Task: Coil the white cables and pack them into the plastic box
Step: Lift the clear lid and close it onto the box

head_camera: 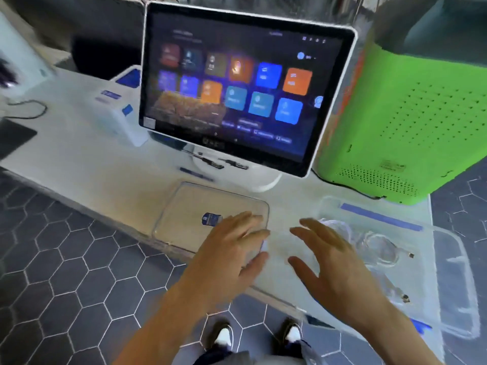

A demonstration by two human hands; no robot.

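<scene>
A clear plastic box (390, 217) with a blue strip along its far rim lies on the white counter at the right. Coiled white cables (379, 246) lie inside it, with small dark plugs showing. The clear flat lid (184, 206) with a blue sticker rests on the counter to the left of the box. My left hand (232, 248) hovers over the lid's right corner, fingers spread and holding nothing. My right hand (332, 262) hovers over the box's left end, fingers also spread and empty. The frame is blurred by motion.
A touchscreen monitor (237, 85) on a white stand rises behind the lid. A big green perforated case (405, 122) stands at the back right. White devices (118, 114) sit at the left. The counter's front edge (92, 206) runs over the hexagon-tiled floor; my shoes show below.
</scene>
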